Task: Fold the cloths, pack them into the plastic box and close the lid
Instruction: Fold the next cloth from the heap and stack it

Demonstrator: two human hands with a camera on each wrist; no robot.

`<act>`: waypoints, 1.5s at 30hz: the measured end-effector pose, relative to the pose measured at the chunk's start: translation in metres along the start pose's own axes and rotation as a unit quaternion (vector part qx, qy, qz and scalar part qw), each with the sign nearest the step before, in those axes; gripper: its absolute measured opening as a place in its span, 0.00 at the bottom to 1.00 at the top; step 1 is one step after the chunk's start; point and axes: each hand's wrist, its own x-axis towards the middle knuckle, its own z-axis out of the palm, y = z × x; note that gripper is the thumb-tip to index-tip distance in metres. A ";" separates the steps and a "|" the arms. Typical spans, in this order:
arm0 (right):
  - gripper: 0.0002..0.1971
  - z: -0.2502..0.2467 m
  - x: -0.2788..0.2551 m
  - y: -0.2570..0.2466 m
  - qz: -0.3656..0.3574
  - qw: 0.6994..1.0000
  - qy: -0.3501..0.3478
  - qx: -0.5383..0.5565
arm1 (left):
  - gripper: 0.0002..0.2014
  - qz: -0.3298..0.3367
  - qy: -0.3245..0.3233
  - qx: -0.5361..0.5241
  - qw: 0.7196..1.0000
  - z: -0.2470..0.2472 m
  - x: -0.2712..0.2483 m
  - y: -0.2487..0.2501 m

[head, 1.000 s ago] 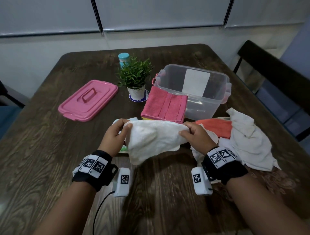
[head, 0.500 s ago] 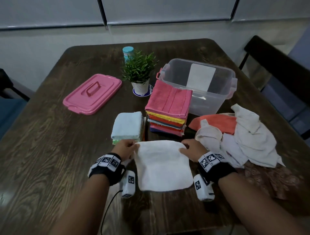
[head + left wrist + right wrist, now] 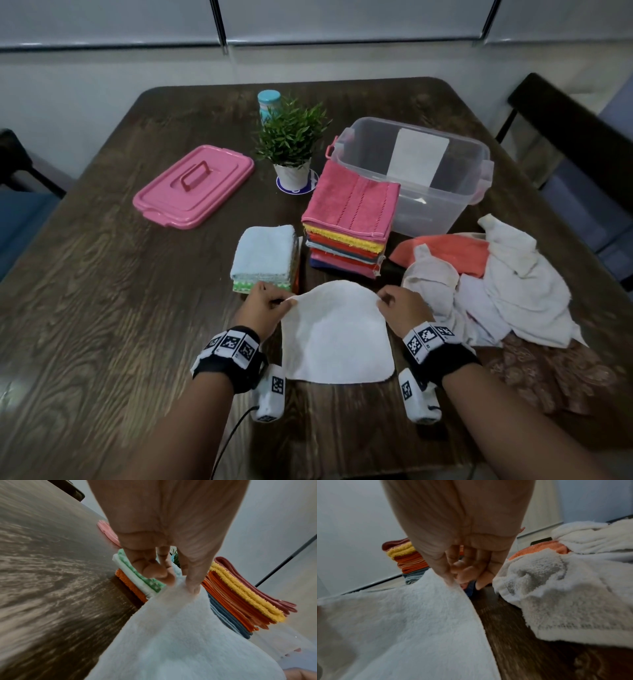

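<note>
A white cloth (image 3: pixel 337 337) lies on the table in front of me, its far edge raised and arched. My left hand (image 3: pixel 270 303) pinches the far left corner, and my right hand (image 3: pixel 394 303) pinches the far right corner. The left wrist view shows thumb and finger of the left hand (image 3: pixel 178 582) nipping the white cloth (image 3: pixel 180 642); the right wrist view shows the right hand (image 3: pixel 453 580) doing the same on the white cloth (image 3: pixel 402 622). The clear plastic box (image 3: pixel 476 192) stands open at the back right. Its pink lid (image 3: pixel 195 185) lies at the back left.
A tall stack of folded coloured cloths (image 3: pixel 349 219) and a lower folded stack topped in light blue (image 3: pixel 265 253) sit just beyond my hands. Unfolded white and orange cloths (image 3: pixel 507 281) are heaped at the right. A potted plant (image 3: pixel 291 147) and a teal-capped bottle (image 3: pixel 269 101) stand behind. A black chair (image 3: pixel 565 137) is at the right.
The white cloth came down from the air onto the table and was spread flat. Both hands have since lifted its far edge, which now arches up between them.
</note>
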 end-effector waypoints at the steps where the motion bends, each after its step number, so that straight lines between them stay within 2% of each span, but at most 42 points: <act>1: 0.05 -0.001 -0.001 0.001 0.018 0.999 -0.005 0.033 | 0.04 -0.015 -0.013 -0.029 0.999 0.001 -0.002 -0.001; 3: 0.04 -0.002 -0.003 0.004 0.054 0.989 -0.019 0.135 | 0.05 -0.051 -0.043 -0.099 0.993 0.003 -0.006 -0.002; 6: 0.06 0.002 -0.005 0.003 0.100 0.968 -0.023 0.229 | 0.07 -0.078 -0.063 -0.102 0.990 0.005 -0.009 -0.006; 11: 0.11 0.010 0.005 0.008 0.202 0.915 -0.066 0.343 | 0.17 -0.138 -0.033 -0.175 0.974 0.007 -0.008 -0.012; 13: 0.12 0.009 0.002 0.010 0.205 0.923 -0.088 0.312 | 0.16 -0.141 -0.023 -0.139 0.980 0.008 -0.009 -0.016; 16: 0.09 0.013 -0.001 0.010 0.185 0.928 -0.074 0.313 | 0.04 -0.150 -0.003 -0.127 0.980 0.012 -0.008 -0.019; 20: 0.09 0.014 0.001 0.008 0.141 0.933 -0.024 0.329 | 0.11 -0.133 0.037 -0.182 0.973 0.007 -0.004 -0.014; 25: 0.06 0.009 0.003 0.006 0.095 0.946 0.016 0.309 | 0.10 -0.084 0.075 -0.180 0.977 -0.003 -0.003 -0.012; 29: 0.07 0.012 0.002 0.013 0.110 0.947 0.015 0.301 | 0.13 -0.085 0.045 -0.162 0.982 0.004 -0.010 -0.015; 32: 0.07 0.016 0.001 0.019 0.140 0.934 -0.008 0.328 | 0.20 -0.113 0.004 -0.166 0.980 0.014 -0.014 -0.022; 34: 0.08 0.017 0.000 0.022 0.153 0.931 -0.020 0.330 | 0.24 -0.137 -0.011 -0.121 0.983 0.019 -0.014 -0.032; 38: 0.08 0.016 -0.001 0.025 0.165 0.939 -0.045 0.297 | 0.29 -0.176 -0.057 -0.051 0.981 0.027 -0.014 -0.044; 42: 0.11 0.017 -0.001 0.027 0.180 0.945 -0.078 0.262 | 0.33 -0.183 -0.074 -0.069 0.978 0.028 -0.017 -0.039; 45: 0.09 0.018 -0.002 0.029 0.188 0.948 -0.101 0.237 | 0.35 -0.176 -0.077 -0.062 0.979 0.028 -0.019 -0.038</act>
